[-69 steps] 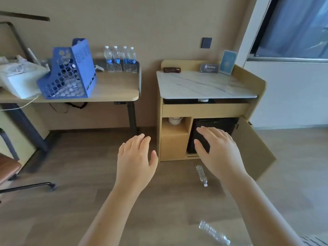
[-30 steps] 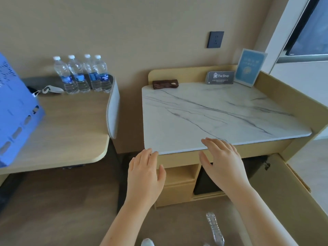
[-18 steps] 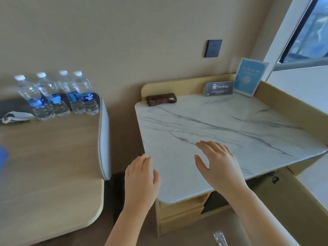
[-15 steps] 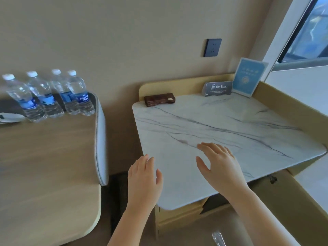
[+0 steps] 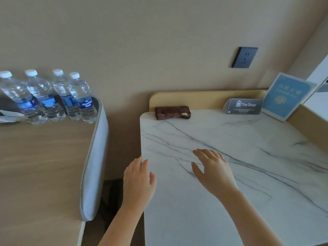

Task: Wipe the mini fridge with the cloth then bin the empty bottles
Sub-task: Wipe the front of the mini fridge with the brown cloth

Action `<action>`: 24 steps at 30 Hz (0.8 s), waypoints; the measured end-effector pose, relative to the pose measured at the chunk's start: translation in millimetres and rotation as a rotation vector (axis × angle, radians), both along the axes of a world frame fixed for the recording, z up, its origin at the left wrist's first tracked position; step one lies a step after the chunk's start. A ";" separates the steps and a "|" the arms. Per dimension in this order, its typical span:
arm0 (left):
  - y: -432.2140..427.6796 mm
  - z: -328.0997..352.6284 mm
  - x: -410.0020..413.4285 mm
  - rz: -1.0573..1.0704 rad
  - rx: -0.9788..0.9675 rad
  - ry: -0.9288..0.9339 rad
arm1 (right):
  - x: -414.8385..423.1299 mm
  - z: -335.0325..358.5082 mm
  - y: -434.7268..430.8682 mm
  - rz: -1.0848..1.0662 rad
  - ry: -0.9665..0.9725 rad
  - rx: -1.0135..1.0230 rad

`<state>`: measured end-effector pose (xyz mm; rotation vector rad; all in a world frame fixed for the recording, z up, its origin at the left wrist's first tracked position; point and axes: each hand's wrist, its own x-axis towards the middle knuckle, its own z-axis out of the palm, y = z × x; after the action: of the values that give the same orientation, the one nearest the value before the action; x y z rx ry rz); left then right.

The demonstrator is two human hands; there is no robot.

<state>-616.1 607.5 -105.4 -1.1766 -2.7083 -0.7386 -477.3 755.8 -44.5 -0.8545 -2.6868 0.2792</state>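
Marble top (image 5: 248,157) now looms closer, brown cloth (image 5: 173,112) ahead; left hand (image 5: 138,180) and right hand (image 5: 213,171) hover spread, empty.

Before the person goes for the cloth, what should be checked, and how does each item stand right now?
1. Reach: ok. The folded brown cloth lies at the back left corner of the marble top, nothing on it.
2. Free right hand: ok, open, holding nothing.
3. Free left hand: ok, open at the top's left edge.
4. Path: ok, nothing lies between right hand and cloth.
5. Sight of the mini fridge: not ok, out of frame.
6. Sight of empty bottles: not ok; only four capped bottles on the desk, apparently full.
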 end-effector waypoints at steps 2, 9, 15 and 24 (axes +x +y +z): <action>23.5 -3.2 -9.1 0.004 -0.010 0.009 | -15.9 -3.2 26.7 0.038 -0.006 -0.002; 96.6 -18.1 -44.6 0.057 -0.056 0.037 | -72.6 -17.5 112.8 0.168 -0.021 0.003; 123.2 -50.5 -66.3 0.126 -0.048 -0.033 | -125.8 -43.2 168.0 0.325 -0.010 -0.026; 128.8 -70.1 -75.3 0.200 -0.062 -0.107 | -211.8 -73.7 213.0 0.489 0.066 -0.059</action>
<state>-691.4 736.2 -175.5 -0.8823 -2.9008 -0.7137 -689.1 968.8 -118.2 -0.1820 -2.7981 0.4852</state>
